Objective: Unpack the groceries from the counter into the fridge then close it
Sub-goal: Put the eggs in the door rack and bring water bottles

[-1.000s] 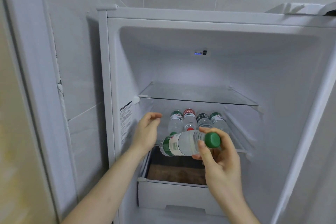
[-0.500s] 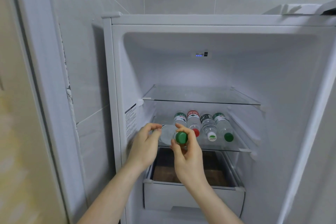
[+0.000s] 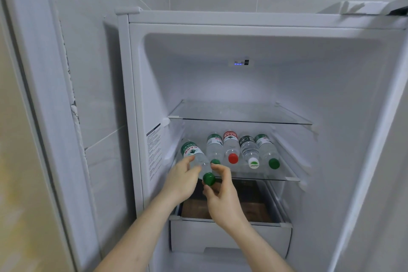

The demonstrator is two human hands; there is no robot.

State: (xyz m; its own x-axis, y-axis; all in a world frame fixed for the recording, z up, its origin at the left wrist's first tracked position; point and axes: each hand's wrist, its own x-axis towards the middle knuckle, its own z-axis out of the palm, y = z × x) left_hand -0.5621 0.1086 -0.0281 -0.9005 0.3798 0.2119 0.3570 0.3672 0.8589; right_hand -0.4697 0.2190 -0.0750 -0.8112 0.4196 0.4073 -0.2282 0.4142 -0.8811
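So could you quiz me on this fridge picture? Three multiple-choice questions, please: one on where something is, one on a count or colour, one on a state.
1. Where do the bottles lie?
A. upper glass shelf
B. lower glass shelf
C. drawer

2. How many bottle caps in view are red?
A. one
B. two
C. three

3. What is the state of the leftmost bottle?
A. standing upright, untouched
B. lying down with both hands on it
C. lying in the drawer

Answers:
1 B: all the bottles lie on the lower glass shelf; the upper glass shelf holds none.
2 A: only the red cap is red; three are green, one white.
3 B: the leftmost bottle lies on its side, the left hand and the right hand at its cap end.
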